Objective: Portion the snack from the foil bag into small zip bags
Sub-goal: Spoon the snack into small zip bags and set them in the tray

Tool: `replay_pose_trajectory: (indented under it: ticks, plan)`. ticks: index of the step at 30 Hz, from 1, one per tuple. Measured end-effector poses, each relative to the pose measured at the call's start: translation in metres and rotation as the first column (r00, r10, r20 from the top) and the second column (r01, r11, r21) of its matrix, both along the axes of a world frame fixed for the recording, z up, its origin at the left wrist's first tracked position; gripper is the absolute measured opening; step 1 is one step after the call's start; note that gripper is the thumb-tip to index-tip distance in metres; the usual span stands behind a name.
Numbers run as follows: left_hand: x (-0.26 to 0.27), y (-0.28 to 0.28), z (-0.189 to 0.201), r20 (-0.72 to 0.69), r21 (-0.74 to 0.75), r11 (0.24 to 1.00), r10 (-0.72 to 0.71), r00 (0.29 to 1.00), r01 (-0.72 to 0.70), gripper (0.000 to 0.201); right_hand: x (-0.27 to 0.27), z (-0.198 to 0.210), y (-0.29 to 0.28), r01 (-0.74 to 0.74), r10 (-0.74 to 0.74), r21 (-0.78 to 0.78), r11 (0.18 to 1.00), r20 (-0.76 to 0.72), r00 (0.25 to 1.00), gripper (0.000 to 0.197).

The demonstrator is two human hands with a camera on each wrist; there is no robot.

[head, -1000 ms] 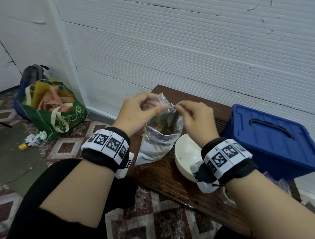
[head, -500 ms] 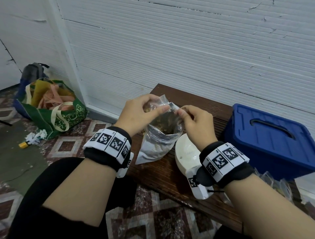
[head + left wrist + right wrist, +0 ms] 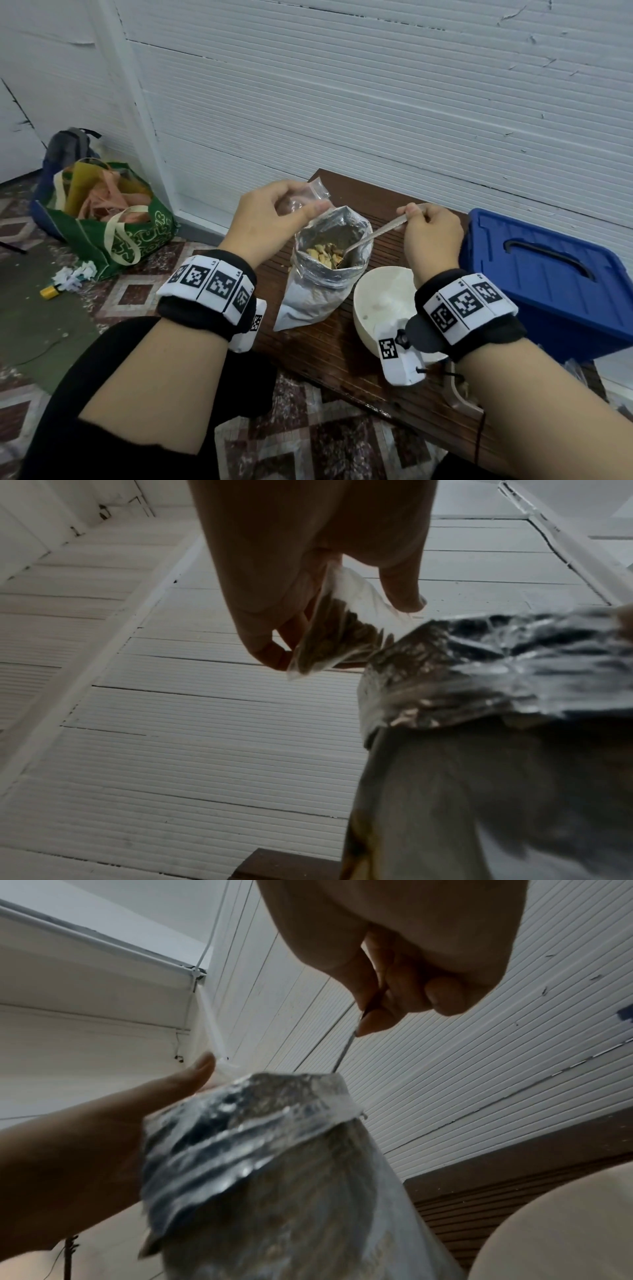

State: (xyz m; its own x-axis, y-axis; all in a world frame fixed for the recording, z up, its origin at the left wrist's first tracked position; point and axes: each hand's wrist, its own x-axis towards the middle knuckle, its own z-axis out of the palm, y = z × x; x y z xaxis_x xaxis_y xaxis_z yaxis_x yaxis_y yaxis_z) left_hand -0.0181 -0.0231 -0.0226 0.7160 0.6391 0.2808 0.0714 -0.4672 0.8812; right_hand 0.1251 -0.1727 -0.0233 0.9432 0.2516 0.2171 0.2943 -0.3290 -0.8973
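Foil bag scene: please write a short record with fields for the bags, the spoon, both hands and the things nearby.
foil bag: open, upright on wooden table, snack inside
small zip bag: partly filled, beside the foil bag's mouth
left hand: pinches small zip bag
right hand: grips spoon by the handle
spoon: bowl end inside foil bag
white bowl: right of foil bag
blue box: lid on, at right

Head view looks down from above; both wrist views look up, close, sharing the foil bag (image 3: 325, 270).
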Motion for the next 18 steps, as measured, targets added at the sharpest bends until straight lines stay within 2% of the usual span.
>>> replay_pose_trajectory:
  ticks: [7,12,18]
  plan:
    - [-0.004,0.003,0.003,-0.080,0.017,0.999,-0.032,0.996,0.033,0.033,0.019,0.020,-0.007,0.047,-0.045,0.046,0.998,-0.045,0.998,0.026]
    - [-0.006,0.003,0.003,-0.094,0.022,0.998,-0.060,0.994,0.063,0.037,0.030,0.039,-0.011,0.088,-0.088,0.094,0.992,-0.006,0.996,0.026]
    - [-0.004,0.000,0.003,-0.142,0.077,0.992,-0.089,0.986,0.101,0.051,0.028,0.047,-0.005,0.065,-0.068,0.097,0.993,0.024,0.997,0.027]
